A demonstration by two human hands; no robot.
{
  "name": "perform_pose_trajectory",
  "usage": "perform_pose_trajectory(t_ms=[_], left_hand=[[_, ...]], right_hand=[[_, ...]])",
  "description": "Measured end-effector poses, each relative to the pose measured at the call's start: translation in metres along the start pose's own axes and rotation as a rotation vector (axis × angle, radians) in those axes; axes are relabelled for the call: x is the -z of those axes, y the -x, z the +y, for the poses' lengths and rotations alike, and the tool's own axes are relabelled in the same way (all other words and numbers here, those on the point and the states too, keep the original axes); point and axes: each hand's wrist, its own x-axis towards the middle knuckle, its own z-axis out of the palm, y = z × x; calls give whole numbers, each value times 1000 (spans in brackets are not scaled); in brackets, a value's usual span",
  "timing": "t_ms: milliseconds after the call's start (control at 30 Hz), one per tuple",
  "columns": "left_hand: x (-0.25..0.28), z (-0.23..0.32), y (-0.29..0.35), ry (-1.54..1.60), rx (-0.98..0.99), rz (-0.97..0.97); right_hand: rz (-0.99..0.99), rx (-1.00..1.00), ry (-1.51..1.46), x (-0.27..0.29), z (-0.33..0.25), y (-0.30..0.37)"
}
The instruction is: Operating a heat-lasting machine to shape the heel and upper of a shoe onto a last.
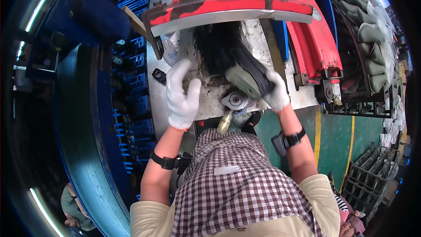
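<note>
My right hand [276, 93], in a white knit glove, grips a black shoe or boot [251, 66] by its side near the lower end. A grey-green sole-like face [242, 81] shows on it; motion blurs its outline, and its far end lies in the dark under the red machine hood [228, 8]. My left hand [182, 94], gloved the same way, is raised over the metal bench [209, 111] with thumb and fingers apart and nothing in it. Between my hands, at the bench's near edge, sits a round metal fitting [235, 100] with a yellowish wrapped handle [224, 123].
A small black object [159, 76] lies left of my left hand. Another red machine [313, 39] stands to the right, beside a rack of grey-green boot-like pieces [372, 57]. A blue-framed conveyor [83, 118] runs along the left. Other people [76, 206] show at the lower corners.
</note>
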Motion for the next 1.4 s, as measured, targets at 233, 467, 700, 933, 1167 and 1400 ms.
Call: perform_pose_trajectory(t_ms=[233,467,700,933,1167,1400], left_hand=[[-9,1,27,778,765,-282],[10,38,38,943,732,-355],[21,58,31,808,653,-303],[27,-7,44,519,676,-85],[44,-44,63,933,1020,126],[58,2,112,1386,1506,229]], right_hand=[[94,-254,-348,31,49,97],[-36,-197,-341,76,65,110],[-14,-281,-475,55,72,111],[167,-452,-332,-9,50,97],[-290,-623,-345,-66,60,56],[-373,-212,790,-124,102,27]])
